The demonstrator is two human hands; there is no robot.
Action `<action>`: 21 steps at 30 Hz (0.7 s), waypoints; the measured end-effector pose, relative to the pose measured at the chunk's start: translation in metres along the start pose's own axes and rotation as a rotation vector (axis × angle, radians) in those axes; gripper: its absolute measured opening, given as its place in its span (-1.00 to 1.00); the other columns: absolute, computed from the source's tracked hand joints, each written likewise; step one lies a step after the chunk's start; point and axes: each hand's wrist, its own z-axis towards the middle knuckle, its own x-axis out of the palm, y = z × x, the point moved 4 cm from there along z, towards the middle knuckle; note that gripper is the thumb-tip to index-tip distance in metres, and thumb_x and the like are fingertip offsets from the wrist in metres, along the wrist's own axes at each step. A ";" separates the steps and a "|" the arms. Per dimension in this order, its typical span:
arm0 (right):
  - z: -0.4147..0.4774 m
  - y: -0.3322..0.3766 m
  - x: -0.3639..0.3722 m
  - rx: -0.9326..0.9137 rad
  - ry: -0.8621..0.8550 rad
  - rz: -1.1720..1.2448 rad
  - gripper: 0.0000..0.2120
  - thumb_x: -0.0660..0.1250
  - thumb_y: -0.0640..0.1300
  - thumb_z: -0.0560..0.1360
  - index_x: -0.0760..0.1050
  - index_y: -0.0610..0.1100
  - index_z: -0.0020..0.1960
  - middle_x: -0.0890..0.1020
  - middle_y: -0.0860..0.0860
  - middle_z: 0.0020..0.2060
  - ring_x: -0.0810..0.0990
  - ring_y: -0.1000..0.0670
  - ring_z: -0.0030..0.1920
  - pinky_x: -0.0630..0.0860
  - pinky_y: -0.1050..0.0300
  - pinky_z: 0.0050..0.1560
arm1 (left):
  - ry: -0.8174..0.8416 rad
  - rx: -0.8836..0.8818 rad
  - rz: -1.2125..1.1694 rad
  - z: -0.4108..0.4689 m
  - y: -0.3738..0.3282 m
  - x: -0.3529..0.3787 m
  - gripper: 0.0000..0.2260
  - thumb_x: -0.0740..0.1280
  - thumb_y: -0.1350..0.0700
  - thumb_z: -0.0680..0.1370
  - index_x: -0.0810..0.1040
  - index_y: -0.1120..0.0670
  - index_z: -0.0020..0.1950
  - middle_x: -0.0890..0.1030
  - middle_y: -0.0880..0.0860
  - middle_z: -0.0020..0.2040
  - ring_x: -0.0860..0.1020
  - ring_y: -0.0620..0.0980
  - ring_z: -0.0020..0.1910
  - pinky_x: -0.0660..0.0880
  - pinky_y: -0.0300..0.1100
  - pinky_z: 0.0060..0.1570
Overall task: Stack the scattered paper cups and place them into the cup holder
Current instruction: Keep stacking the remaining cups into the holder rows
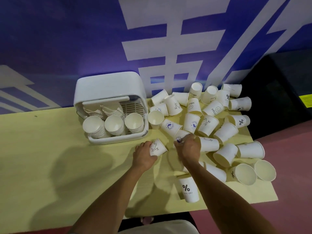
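Curling your left grip (144,157) round one cup (158,147) and your right grip (189,149) round another cup (182,133), just beside the holder (108,85) on the desk (50,149), squeeze sidewalls lightly; they look light, thin, crushable.

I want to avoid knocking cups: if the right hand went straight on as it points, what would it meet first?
Probably the tipped white paper cup with a round blue logo, lying just beyond the right hand and the blue-printed white paper cup it grips; depth is unclear.
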 end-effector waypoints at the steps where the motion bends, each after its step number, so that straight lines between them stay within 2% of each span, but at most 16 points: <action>1: 0.000 0.002 0.000 0.006 -0.003 -0.006 -0.54 0.46 0.02 0.43 0.38 -0.25 0.13 0.58 -0.21 -0.06 0.54 -0.20 0.10 0.54 -0.09 0.13 | 0.009 -0.002 -0.019 -0.002 0.006 -0.001 -0.48 0.43 0.02 0.41 0.42 0.00 0.36 0.49 0.03 0.24 0.41 0.13 0.25 0.39 -0.01 0.22; 4: -0.005 0.010 -0.003 0.094 0.018 0.003 -0.47 0.45 0.00 0.47 0.35 -0.28 0.26 0.57 -0.20 0.07 0.53 -0.19 0.16 0.46 0.01 0.03 | 0.016 -0.003 -0.077 -0.005 0.025 -0.006 -0.47 0.44 -0.01 0.36 0.46 -0.02 0.32 0.53 0.01 0.19 0.45 0.11 0.21 0.42 -0.05 0.18; 6: -0.010 0.016 -0.003 0.154 0.018 0.043 -0.42 0.46 0.02 0.48 0.33 -0.30 0.32 0.56 -0.18 0.15 0.55 -0.18 0.18 0.47 -0.01 0.06 | 0.024 0.002 -0.116 -0.005 0.036 -0.011 -0.47 0.44 -0.02 0.34 0.47 -0.02 0.30 0.54 0.01 0.17 0.46 0.10 0.18 0.43 -0.06 0.16; 9: -0.021 0.020 0.003 0.199 -0.012 0.145 -0.38 0.50 0.05 0.44 0.33 -0.28 0.29 0.55 -0.20 0.15 0.57 -0.21 0.15 0.55 -0.12 0.12 | 0.040 0.023 -0.177 -0.006 0.047 -0.020 -0.44 0.42 -0.05 0.31 0.48 -0.03 0.31 0.54 0.00 0.17 0.45 0.06 0.18 0.45 -0.05 0.16; 12: -0.032 0.023 0.011 0.198 -0.055 0.176 -0.37 0.49 0.10 0.39 0.31 -0.21 0.25 0.56 -0.19 0.11 0.60 -0.23 0.07 0.60 -0.22 0.04 | 0.049 0.040 -0.238 -0.007 0.055 -0.029 -0.40 0.38 -0.10 0.24 0.49 -0.04 0.28 0.55 -0.02 0.13 0.48 0.03 0.14 0.48 -0.03 0.15; 15: -0.041 0.039 0.004 0.187 -0.115 0.188 -0.41 0.45 0.08 0.33 0.34 -0.20 0.21 0.58 -0.15 0.06 0.61 -0.22 0.02 0.61 -0.17 0.00 | 0.045 0.064 -0.283 -0.009 0.068 -0.042 -0.43 0.39 -0.11 0.22 0.50 -0.04 0.23 0.57 -0.03 0.09 0.53 0.02 0.10 0.52 -0.03 0.10; 18: -0.051 0.060 -0.008 0.163 -0.167 0.210 -0.45 0.46 0.00 0.36 0.36 -0.21 0.22 0.55 -0.12 0.06 0.56 -0.18 0.04 0.53 -0.04 0.02 | 0.020 0.082 -0.316 -0.013 0.083 -0.056 -0.42 0.41 -0.10 0.20 0.53 0.00 0.21 0.62 -0.02 0.10 0.58 0.00 0.06 0.54 -0.04 0.08; 21: -0.061 0.083 -0.008 0.065 -0.208 0.264 -0.41 0.46 0.03 0.37 0.34 -0.14 0.29 0.56 -0.11 0.11 0.58 -0.18 0.06 0.58 -0.10 0.05 | 0.003 0.071 -0.344 -0.020 0.108 -0.065 -0.38 0.40 -0.15 0.19 0.52 -0.01 0.23 0.63 -0.03 0.11 0.58 0.00 0.08 0.54 -0.04 0.11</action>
